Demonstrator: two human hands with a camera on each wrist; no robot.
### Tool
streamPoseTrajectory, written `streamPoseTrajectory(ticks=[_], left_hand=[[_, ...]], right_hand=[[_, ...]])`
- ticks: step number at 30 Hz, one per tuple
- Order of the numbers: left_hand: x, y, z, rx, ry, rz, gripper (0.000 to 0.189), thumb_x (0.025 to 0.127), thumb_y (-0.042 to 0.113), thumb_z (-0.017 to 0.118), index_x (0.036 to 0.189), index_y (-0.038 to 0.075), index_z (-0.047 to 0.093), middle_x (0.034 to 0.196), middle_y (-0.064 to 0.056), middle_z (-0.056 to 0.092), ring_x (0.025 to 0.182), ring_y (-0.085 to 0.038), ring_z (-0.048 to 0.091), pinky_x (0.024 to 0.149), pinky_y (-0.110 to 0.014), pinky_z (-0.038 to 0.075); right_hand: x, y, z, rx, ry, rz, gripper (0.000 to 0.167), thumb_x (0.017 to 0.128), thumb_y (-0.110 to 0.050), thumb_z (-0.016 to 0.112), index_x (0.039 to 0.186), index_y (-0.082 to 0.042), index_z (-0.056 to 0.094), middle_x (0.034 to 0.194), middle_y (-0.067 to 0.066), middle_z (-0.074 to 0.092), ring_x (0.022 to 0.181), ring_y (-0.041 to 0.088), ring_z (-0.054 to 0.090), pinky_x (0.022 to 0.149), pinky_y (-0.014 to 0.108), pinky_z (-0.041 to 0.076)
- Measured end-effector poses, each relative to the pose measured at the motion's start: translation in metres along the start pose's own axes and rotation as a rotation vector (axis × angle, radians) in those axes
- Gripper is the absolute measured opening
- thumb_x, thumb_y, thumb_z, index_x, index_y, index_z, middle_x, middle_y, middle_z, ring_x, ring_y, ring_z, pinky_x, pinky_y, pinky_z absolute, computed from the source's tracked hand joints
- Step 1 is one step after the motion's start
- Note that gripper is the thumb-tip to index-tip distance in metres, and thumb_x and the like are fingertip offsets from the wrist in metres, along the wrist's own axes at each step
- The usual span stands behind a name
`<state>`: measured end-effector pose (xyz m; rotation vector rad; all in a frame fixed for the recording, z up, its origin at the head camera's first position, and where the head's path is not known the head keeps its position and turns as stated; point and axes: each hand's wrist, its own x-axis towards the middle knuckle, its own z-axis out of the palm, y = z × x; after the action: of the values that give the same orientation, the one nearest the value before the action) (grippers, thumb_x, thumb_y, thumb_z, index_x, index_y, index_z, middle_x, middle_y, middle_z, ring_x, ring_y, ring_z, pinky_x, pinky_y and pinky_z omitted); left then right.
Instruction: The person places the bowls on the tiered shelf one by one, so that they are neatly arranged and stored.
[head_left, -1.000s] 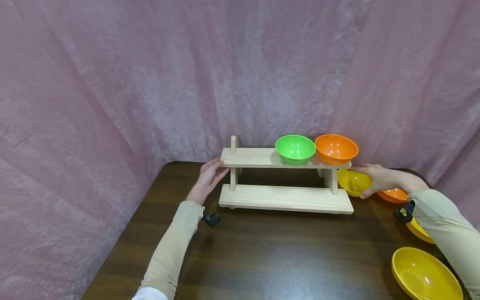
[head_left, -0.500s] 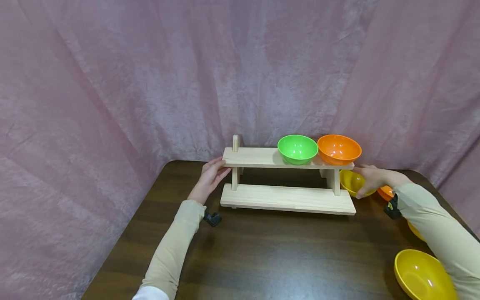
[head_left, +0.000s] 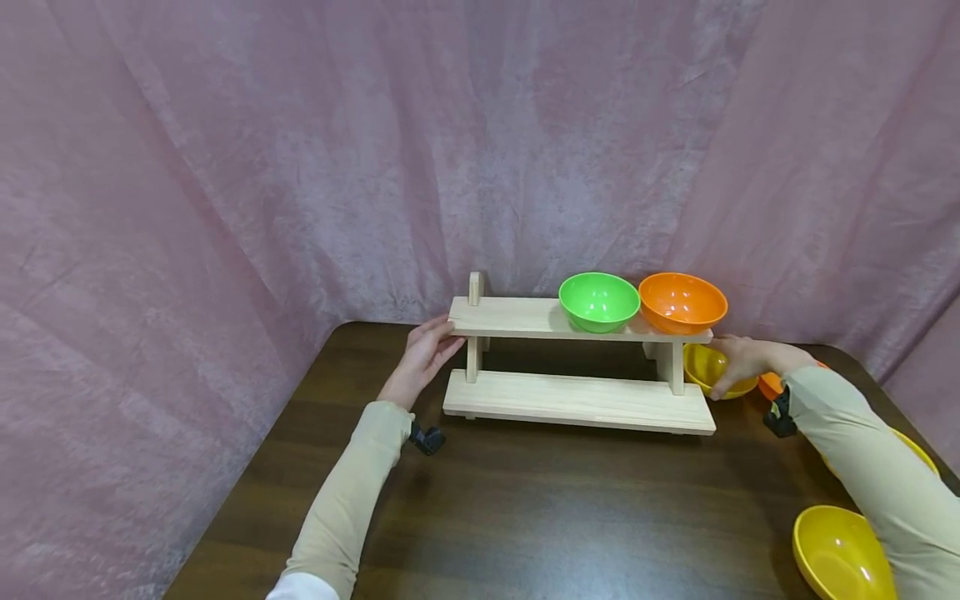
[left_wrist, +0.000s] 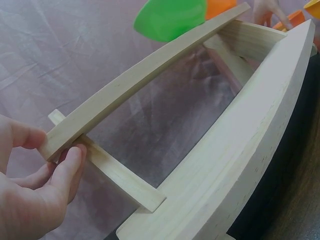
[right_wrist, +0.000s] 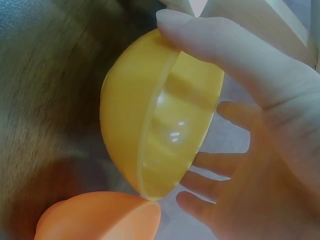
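A two-tier wooden shelf rack stands on the table; its upper board carries a green bowl and an orange bowl. My left hand pinches the left end of that upper board, thumb and fingers on opposite faces in the left wrist view. Beside the rack's right end, my right hand spans a yellow bowl. The thumb overlaps its near side, and the fingertips are right at the opposite rim. Close by is another orange bowl, partly covered by the wrist in the head view.
More yellow bowls lie along the table's right side: one near the front, another mostly behind the right sleeve. A pink curtain hangs behind the dark wooden table.
My right hand has moved left and closer around the yellow bowl beside the rack. The left hand keeps its hold on the board; the view has shifted slightly.
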<state>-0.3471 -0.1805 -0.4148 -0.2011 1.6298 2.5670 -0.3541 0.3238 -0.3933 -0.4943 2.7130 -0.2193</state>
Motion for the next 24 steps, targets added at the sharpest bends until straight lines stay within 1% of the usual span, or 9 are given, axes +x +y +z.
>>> streamPoseTrajectory(ticks=[5,11,16,20,24], left_hand=[[0.001,-0.001,0.000,-0.006,-0.005,-0.002,0.051,0.098,0.004,0.049,0.146,-0.002,0.034,0.112,-0.011,0.054,0.077,-0.009,0.064,0.080,-0.016,0.059],[0.002,-0.002,0.001,-0.016,-0.012,0.005,0.051,0.098,0.004,0.049,0.146,-0.004,0.033,0.109,-0.011,0.054,0.075,-0.009,0.065,0.078,-0.016,0.059],[0.002,-0.002,0.001,-0.013,-0.009,0.003,0.051,0.098,0.004,0.049,0.146,-0.004,0.034,0.107,-0.010,0.055,0.075,-0.009,0.064,0.079,-0.017,0.059],[0.003,-0.002,0.001,0.000,-0.008,-0.003,0.052,0.098,0.005,0.049,0.147,-0.002,0.034,0.109,-0.010,0.055,0.076,-0.009,0.064,0.083,-0.017,0.058],[0.003,-0.001,0.000,0.006,-0.005,-0.007,0.051,0.098,0.005,0.049,0.147,-0.002,0.034,0.112,-0.011,0.054,0.078,-0.009,0.064,0.093,-0.022,0.056]], right_hand=[[-0.001,-0.002,0.001,-0.001,-0.002,0.017,0.108,0.065,-0.040,0.087,0.141,0.014,0.032,0.140,0.045,0.027,0.125,0.063,0.029,0.100,0.077,0.032],[-0.002,-0.001,-0.001,-0.025,0.010,0.017,0.104,0.064,-0.038,0.086,0.140,0.013,0.036,0.137,0.043,0.034,0.120,0.059,0.036,0.098,0.074,0.036],[-0.003,0.001,-0.003,-0.044,0.043,0.014,0.102,0.062,-0.040,0.087,0.136,0.013,0.040,0.133,0.041,0.040,0.114,0.056,0.041,0.095,0.073,0.038],[-0.005,0.000,-0.007,-0.045,0.064,0.026,0.103,0.062,-0.040,0.087,0.135,0.015,0.040,0.128,0.041,0.040,0.112,0.055,0.041,0.092,0.074,0.039],[-0.009,-0.002,-0.011,-0.053,0.068,0.032,0.107,0.062,-0.040,0.087,0.138,0.015,0.035,0.124,0.042,0.039,0.108,0.054,0.042,0.088,0.073,0.041]])
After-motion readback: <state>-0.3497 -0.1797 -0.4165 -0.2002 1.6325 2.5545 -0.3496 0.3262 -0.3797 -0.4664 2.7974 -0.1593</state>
